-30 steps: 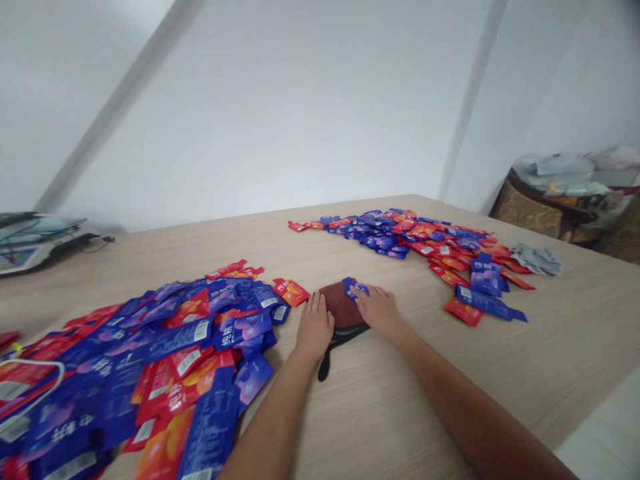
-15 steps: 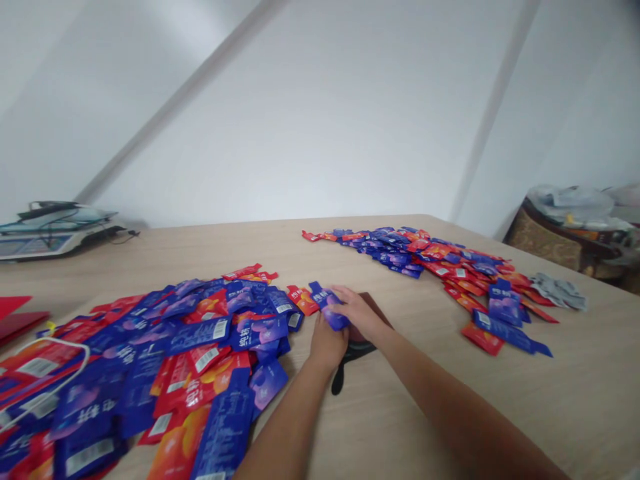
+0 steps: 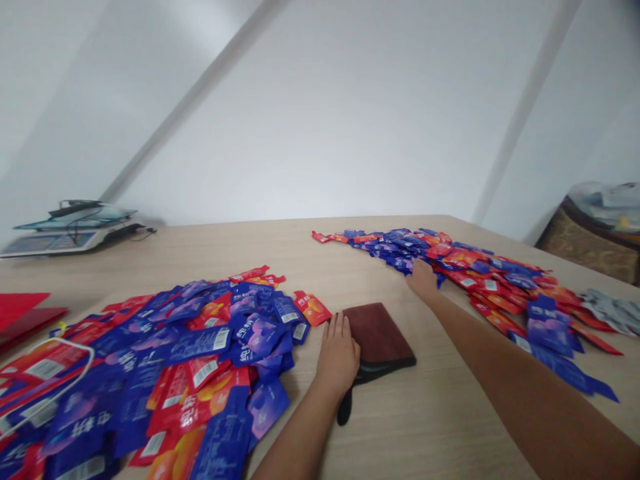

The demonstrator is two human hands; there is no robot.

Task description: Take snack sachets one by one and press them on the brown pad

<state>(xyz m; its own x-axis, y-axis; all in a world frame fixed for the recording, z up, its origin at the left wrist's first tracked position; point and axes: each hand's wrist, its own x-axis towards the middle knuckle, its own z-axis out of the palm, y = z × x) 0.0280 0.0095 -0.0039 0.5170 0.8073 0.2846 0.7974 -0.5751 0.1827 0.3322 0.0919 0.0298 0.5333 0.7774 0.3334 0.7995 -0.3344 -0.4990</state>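
My left hand (image 3: 339,353) lies palm down with its fingers stretched out, over the left edge of a flat reddish-brown pad (image 3: 381,333) with a black front edge. A black rounded tab (image 3: 345,408) sticks out below that hand. Reaching forward, my right hand (image 3: 423,279) is at the near edge of the far sachet pile (image 3: 395,243), its fingers mostly hidden. It seems closed on a blue sachet (image 3: 440,281), a bit of which shows beside the hand. A red-orange sachet (image 3: 312,307) lies just past my left fingertips.
A large heap of blue and red sachets (image 3: 200,337) covers the left of the table (image 3: 250,247), with a white looped strip (image 3: 90,360) on it. A scale (image 3: 70,240) stands at the back left, red folders (image 3: 30,313) nearer. Silvery packets (image 3: 610,310) lie far right.
My right hand has moved from the pad, away and to the right, to the far pile with the blue sachet. My left hand has flattened, and the pad is now uncovered. The view has turned slightly.
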